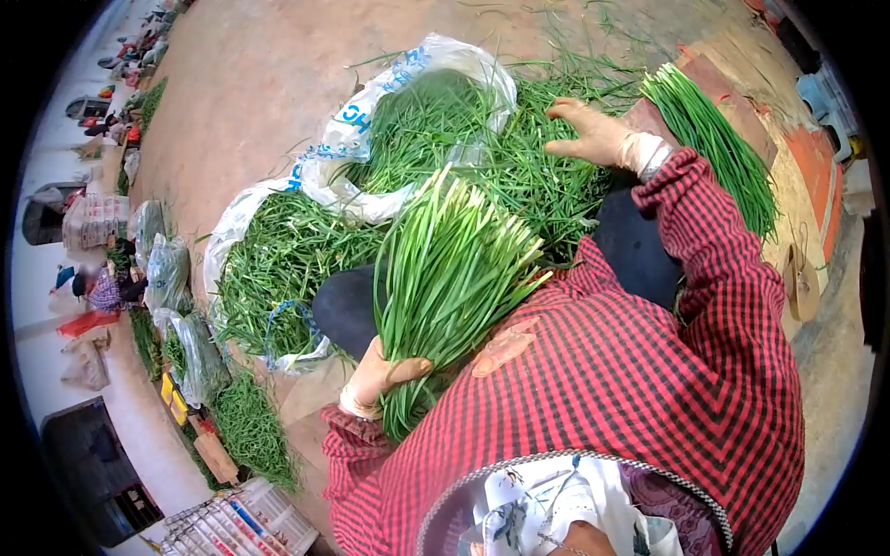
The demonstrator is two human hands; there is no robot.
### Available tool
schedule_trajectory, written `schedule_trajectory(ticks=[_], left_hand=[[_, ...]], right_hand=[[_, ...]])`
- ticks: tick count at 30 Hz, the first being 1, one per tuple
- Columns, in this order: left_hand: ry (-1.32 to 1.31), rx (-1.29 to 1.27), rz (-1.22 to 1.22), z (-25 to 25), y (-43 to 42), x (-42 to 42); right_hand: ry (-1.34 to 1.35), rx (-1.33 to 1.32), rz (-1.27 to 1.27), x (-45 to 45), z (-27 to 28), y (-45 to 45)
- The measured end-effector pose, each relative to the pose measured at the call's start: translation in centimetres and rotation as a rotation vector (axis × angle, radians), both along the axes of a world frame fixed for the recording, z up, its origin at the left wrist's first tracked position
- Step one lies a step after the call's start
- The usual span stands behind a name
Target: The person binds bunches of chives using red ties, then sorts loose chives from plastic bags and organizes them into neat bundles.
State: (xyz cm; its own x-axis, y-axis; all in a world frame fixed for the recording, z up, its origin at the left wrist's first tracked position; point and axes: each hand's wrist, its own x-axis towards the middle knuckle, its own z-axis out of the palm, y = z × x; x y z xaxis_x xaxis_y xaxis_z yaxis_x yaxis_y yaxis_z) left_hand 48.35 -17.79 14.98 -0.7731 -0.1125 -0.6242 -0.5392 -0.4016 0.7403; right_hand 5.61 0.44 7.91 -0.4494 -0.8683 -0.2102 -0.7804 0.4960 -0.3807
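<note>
My left hand (385, 375), in a pale glove, is wrapped round the lower part of a big bunch of green stalks (454, 269). The pale cut ends of the bunch fan out upward, away from me, above my lap. To the right, my right hand (593, 134), also gloved, is raised over loose green stalks (547, 176) with its fingers apart and nothing in them. Beyond my knees, an open white plastic bag (348, 139) with blue print holds more loose greens. Another heap of greens (297, 250) lies in white plastic at the left.
A neat bundle of stalks (718, 139) lies on boards at the right. Along the left are filled plastic bags (171, 273), a green pile (250, 426), stacked crates (241, 524) and a person (107, 289) near the wall. Scattered stalks lie on the floor at the top.
</note>
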Motion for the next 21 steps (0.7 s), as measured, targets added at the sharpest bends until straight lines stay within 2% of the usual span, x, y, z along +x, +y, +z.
schedule_trajectory(ticks=[1, 3, 5, 7, 9, 10, 11, 13, 15, 16, 17, 18, 19, 21], left_hand=[[-0.002, 0.002, -0.001, 0.1, 0.3, -0.2], [-0.001, 0.022, 0.044, 1.2, 1.0, -1.4], [-0.038, 0.049, 0.047, 2.0, 1.3, -2.0], [0.032, -0.165, -0.106, 1.7, 0.6, -1.4], [-0.015, -0.168, -0.122, 2.5, 0.3, -0.9], [-0.023, -0.242, -0.123, 3.3, 0.4, -1.0], [-0.033, -0.314, -0.127, 3.7, 0.6, -0.7], [0.026, -0.41, -0.081, 3.4, 1.1, -0.2], [0.012, -0.56, -0.035, 3.8, 1.5, -0.4], [0.037, -0.748, -0.075, 2.8, 1.1, 0.2], [0.039, -0.747, -0.071, 2.9, 1.0, 0.0], [0.003, -1.05, -0.185, 3.3, 0.9, -0.3], [-0.036, -1.352, -0.307, 3.5, 0.8, -0.6], [-0.006, -1.406, -0.303, 3.2, 0.6, -1.1]], right_hand=[[-0.078, -0.329, 0.088, 1.7, 0.2, 0.0], [-0.571, -0.405, 0.175, 5.3, 3.4, -1.6], [-0.793, -0.413, 0.368, 7.3, 3.1, -2.2], [-0.934, -0.251, 0.337, 8.4, 2.5, -3.0], [-0.749, -0.157, 0.203, 9.0, 2.6, -2.7], [-0.822, -0.195, 0.252, 8.6, 0.9, -2.8], [-0.632, -0.227, 0.275, 8.7, 2.7, -2.2], [-0.413, -0.221, 0.161, 6.6, 0.8, -1.3], [-0.258, -0.133, -0.104, 2.9, -1.0, -0.1], [-0.214, -0.13, -0.119, 2.5, -0.1, 0.6], [-0.168, -0.128, -0.133, 2.0, 1.1, 0.9], [-0.16, -0.294, -0.098, 2.4, 1.5, 0.8], [-0.216, -0.316, -0.057, 3.6, 3.5, 0.4], [-0.283, -0.323, 0.071, 6.7, 8.1, -0.9]])
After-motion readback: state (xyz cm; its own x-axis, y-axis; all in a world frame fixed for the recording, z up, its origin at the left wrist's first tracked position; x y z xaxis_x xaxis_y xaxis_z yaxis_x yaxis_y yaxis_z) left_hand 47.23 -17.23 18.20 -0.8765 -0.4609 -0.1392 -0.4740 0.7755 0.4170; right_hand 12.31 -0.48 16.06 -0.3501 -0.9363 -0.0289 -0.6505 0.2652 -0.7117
